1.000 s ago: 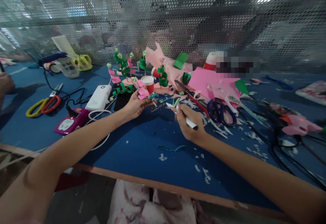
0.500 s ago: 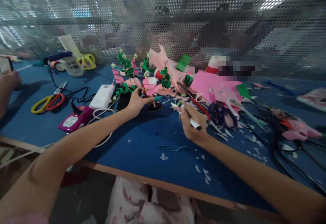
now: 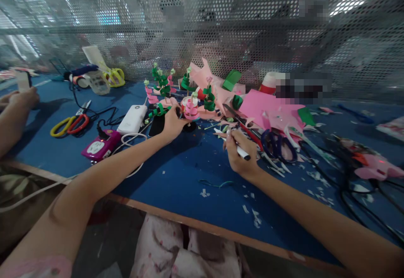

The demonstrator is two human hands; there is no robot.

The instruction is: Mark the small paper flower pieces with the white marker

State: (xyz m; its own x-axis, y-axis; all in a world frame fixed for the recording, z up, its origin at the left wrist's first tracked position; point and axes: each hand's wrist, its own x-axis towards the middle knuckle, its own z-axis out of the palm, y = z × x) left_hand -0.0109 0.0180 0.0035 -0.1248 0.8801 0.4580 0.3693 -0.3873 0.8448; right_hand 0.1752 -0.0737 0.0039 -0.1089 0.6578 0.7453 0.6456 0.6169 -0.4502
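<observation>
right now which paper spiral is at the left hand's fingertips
The pink spiral in front of the nearest cup; other pink ones stand farther left, the rest are green.

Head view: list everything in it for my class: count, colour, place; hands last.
Table: one, blue, throughout
Mesh: one, grey, back
Tub: one, clear, back left
Scissors: at least two, yellow-red left, dark blue right
Power bank: one, white, left
Adapter: one, purple, left
Slab: one, black, centre left
Spirals: several, green or pink, centre
Cups: at least two, red-white, centre and right
Paper: several, mostly pink, right of centre
Scraps: many, white, right
Cables: several, black or white, both sides
Co-worker's hand: at least one, far left
Marker: one, black-white, right of centre
Lap: one, pale, bottom
Left hand: one, at pink spiral
Right hand: one, grip on marker
</observation>
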